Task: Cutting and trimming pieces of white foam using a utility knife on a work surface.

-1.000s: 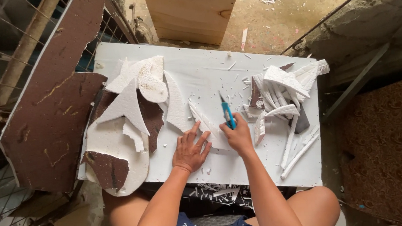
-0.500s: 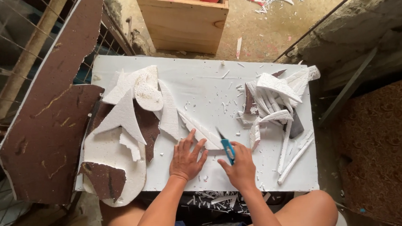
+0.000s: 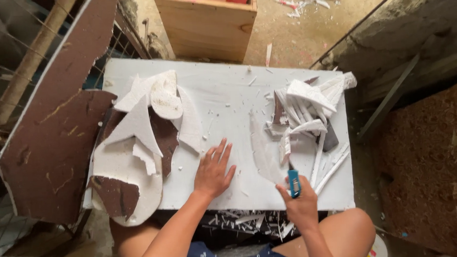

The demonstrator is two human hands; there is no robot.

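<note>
A wooden box (image 3: 209, 23) stands beyond the white board (image 3: 220, 86).

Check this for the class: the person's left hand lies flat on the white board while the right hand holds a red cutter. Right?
Not quite. The head view shows the cutter in the right hand is blue, not red. The left hand does lie flat on the white board.

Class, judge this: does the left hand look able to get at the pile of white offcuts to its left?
Probably yes. The left hand lies flat on the white board, holding nothing, and the bare stretch between it and the offcuts has only small crumbs on it.
</note>
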